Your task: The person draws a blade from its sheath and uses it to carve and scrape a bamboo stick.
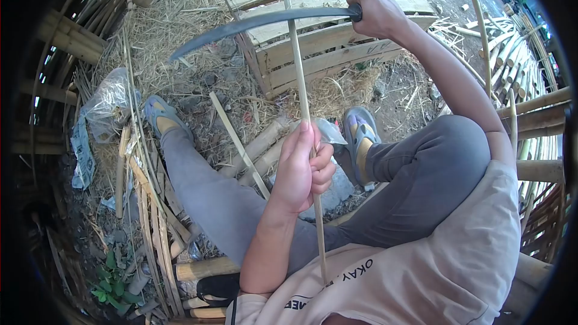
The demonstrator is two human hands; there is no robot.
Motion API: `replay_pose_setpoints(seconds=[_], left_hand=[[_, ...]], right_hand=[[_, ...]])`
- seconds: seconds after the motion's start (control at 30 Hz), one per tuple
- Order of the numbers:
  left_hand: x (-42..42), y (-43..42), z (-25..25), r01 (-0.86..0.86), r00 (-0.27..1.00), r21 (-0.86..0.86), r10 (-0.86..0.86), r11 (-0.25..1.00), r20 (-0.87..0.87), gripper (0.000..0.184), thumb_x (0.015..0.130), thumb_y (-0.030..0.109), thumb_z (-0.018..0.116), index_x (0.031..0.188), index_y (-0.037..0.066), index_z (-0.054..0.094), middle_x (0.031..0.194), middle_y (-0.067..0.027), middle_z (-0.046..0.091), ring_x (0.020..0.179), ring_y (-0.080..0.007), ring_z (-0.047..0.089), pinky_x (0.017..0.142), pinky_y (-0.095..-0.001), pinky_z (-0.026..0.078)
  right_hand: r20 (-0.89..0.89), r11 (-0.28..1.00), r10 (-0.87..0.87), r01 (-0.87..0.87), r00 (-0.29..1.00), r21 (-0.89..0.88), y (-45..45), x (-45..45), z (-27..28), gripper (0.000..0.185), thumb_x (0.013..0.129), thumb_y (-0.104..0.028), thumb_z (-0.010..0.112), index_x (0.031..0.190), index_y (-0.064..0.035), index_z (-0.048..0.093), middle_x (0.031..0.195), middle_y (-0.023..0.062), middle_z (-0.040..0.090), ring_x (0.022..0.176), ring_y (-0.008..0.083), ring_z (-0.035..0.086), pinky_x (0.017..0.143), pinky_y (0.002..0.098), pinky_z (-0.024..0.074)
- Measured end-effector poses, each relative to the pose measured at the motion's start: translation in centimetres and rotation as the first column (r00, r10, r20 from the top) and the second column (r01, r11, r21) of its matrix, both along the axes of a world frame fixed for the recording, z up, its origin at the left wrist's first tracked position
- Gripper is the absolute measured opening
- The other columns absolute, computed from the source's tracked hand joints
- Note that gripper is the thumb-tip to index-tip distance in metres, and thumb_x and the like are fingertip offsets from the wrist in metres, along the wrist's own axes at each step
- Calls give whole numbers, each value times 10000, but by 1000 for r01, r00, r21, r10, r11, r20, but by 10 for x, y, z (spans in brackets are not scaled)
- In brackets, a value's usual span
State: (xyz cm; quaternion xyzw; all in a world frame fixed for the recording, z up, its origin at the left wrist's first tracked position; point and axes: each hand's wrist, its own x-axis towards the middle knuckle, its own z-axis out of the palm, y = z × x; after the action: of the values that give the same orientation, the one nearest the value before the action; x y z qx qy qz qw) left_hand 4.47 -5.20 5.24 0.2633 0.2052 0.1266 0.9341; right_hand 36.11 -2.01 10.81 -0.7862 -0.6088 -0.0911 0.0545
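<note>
My left hand [304, 165] is closed round a thin bamboo strip [299, 72], its thumb lying along the strip. The strip stands nearly upright in view, from my shirt up to the wooden crate. My right hand [380, 15] grips the dark handle of a long curved blade [253, 22]. The blade points left and crosses the strip near its top end; whether they touch is hard to tell. Beyond them is the slatted wooden crate [337, 48]. Another flat bamboo strip [239, 144] lies slanted on the ground between my legs.
Straw shavings [162, 30] cover the ground at the upper left. A clear plastic bag [109, 105] lies at the left, above long bamboo pieces [158, 247]. Cut bamboo poles [512, 54] are piled at the right. A green plant [113, 283] grows at the lower left.
</note>
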Motion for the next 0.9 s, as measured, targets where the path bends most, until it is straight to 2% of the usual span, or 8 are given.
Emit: replay_pose_setpoints(seconds=[0.1,0.13,0.23,0.37,0.43,0.63,0.83,0.9], left_hand=[[-4,-9,3,67,997,50,-69,997,39,366,1096,429,312,866,156,395,583,73,289,429,2,193,347,-178,117],[-5,-9,5,95,993,79,-100,992,66,366,1096,429,312,865,157,393,582,73,288,429,1,191,347,-178,117],[-12,10,-8,-40,994,-31,43,999,105,375,1094,440,310,859,158,389,578,72,292,429,-1,184,348,-178,116],[-12,16,-3,98,956,-103,-65,990,287,413,1090,474,274,855,156,394,579,75,296,438,-1,187,347,-172,123],[-7,18,-7,84,954,-150,-37,985,296,415,1091,472,263,856,157,396,585,75,294,446,-3,191,350,-170,130],[-2,30,-8,-10,960,-196,64,981,271,412,1093,464,255,862,157,404,594,75,289,458,-11,194,356,-166,143],[-4,30,-5,-57,968,-173,97,983,232,415,1091,475,257,863,163,406,586,77,279,446,-10,186,352,-174,125],[-5,27,-4,-71,975,-135,98,988,202,418,1089,484,258,861,166,404,579,77,278,437,-8,179,349,-181,116]], right_hand=[[-44,968,-171,176,984,177,0,75,5,229,752,-152,595,897,-30,725,845,236,705,813,403,689,765,469,545],[47,951,-307,304,951,59,2,102,17,262,763,-182,615,948,-37,729,904,227,716,862,396,694,799,468,544],[11,929,-274,262,962,262,-16,139,9,294,780,-244,666,985,-41,727,883,193,727,850,352,704,778,450,531],[-342,936,-236,308,910,172,-23,84,8,371,836,-386,733,858,-20,675,692,87,637,657,209,622,652,360,471],[-270,970,-175,213,947,121,-22,45,16,340,860,-336,696,962,-12,730,769,147,702,718,244,682,687,402,520],[-189,975,222,-218,957,41,-25,-55,25,211,807,-225,734,809,-16,701,679,181,652,657,362,656,643,443,511],[-193,942,292,-316,937,-113,-22,-86,26,183,697,-149,712,817,-10,721,671,192,650,699,391,664,659,451,526],[-111,947,319,-322,941,-13,-21,-84,20,204,649,-119,705,816,-3,720,677,200,654,701,391,666,664,452,530]])
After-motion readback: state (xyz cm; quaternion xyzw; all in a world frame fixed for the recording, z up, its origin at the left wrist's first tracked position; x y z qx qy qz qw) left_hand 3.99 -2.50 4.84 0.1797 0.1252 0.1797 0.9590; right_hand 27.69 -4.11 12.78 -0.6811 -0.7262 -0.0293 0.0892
